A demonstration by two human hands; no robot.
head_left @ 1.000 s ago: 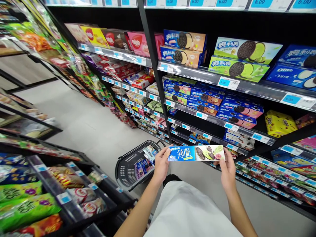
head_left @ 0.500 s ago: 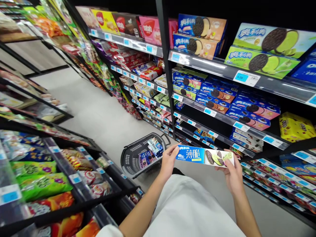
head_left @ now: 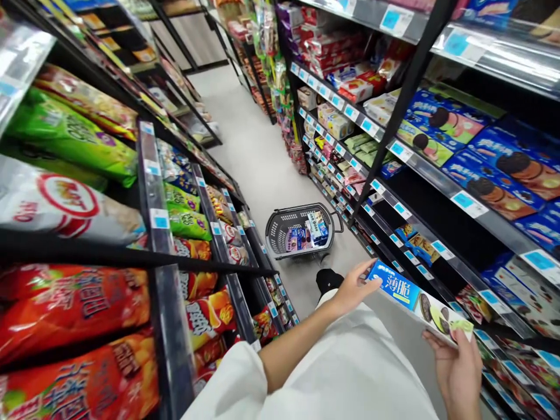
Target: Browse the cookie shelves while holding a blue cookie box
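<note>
I hold a long blue-and-green cookie box point(head_left: 415, 300) by both ends, tilted down to the right, low in the aisle. My left hand point(head_left: 352, 287) pinches its blue left end. My right hand point(head_left: 459, 364) grips the green right end from below. A dark shopping basket point(head_left: 286, 228) stands on the floor ahead of me, a short way beyond the box, with several small packets inside it.
Shelves of blue cookie boxes point(head_left: 494, 169) run along the right. Chip bags point(head_left: 74, 303) fill the slanted racks on the left. The pale floor aisle point(head_left: 258, 157) stretches away between them. My black shoe point(head_left: 329, 280) shows below the basket.
The view has swung left and down, so the left racks now fill the frame. The box has dropped lower and to the right, still held at both ends.
</note>
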